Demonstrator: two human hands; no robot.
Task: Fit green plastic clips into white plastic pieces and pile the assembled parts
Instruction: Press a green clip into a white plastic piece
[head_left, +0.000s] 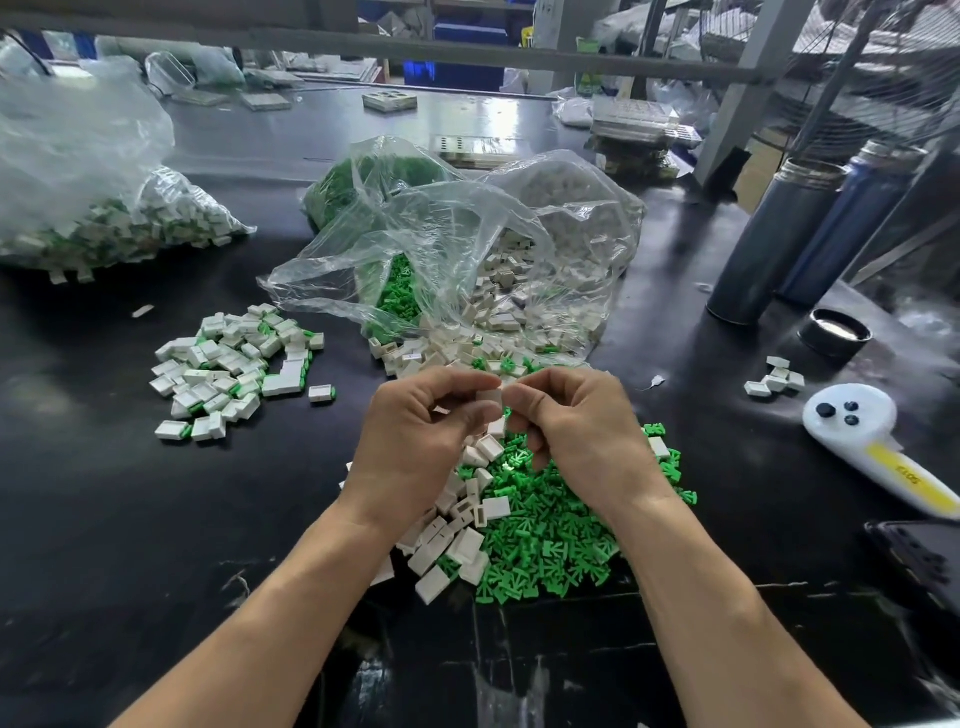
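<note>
Both hands — left hand (415, 436) and right hand (576, 431) — pinch one white piece (489, 399), mid-fitting; next, drop it onto the finished pile (234, 364).

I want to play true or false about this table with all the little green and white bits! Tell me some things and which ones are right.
1. Both hands hold one small white piece between them. True: the left hand and the right hand pinch it together.
2. The table is white. False: it is black.
3. The pile of assembled parts lies to the left of the hands. True.
4. The loose green clips lie in a box. False: they lie in a heap on the table, under the hands.
5. Two tall bottles stand on the right. True.
</note>
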